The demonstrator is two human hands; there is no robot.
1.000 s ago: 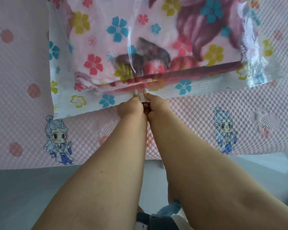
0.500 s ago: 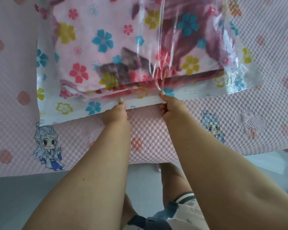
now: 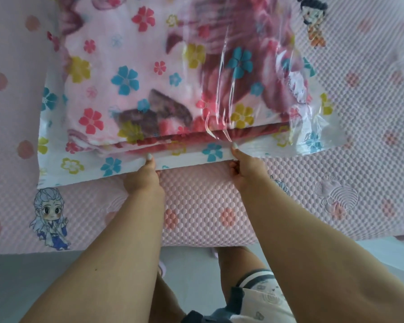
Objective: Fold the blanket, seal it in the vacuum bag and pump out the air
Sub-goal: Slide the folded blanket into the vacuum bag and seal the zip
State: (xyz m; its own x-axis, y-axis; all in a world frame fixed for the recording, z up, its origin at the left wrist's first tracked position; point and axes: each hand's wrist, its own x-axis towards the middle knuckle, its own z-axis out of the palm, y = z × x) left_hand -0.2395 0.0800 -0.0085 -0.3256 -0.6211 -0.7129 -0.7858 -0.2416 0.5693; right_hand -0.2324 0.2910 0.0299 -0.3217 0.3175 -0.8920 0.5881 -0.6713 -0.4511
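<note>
**A:** What is shown on the bed?

**B:** A clear plastic vacuum bag printed with coloured flowers point(image 3: 135, 78) is seen laid flat on a pink quilted mattress cover with cartoon figures point(image 3: 336, 206). A folded pink and maroon blanket point(image 3: 173, 108) is held inside it, its folded edge just behind the bag's near strip.

**A:** And the hands?

**B:** The white closure strip point(image 3: 191, 157) along the bag's near edge is pinched by both. The left hand point(image 3: 144, 177) is curled round it left of centre; the right hand point(image 3: 246, 166) grips it further right, the two set apart.

**A:** The room?

**B:** Pale grey floor point(image 3: 21, 276) is visible below the bed's edge, beside the person's legs.
</note>
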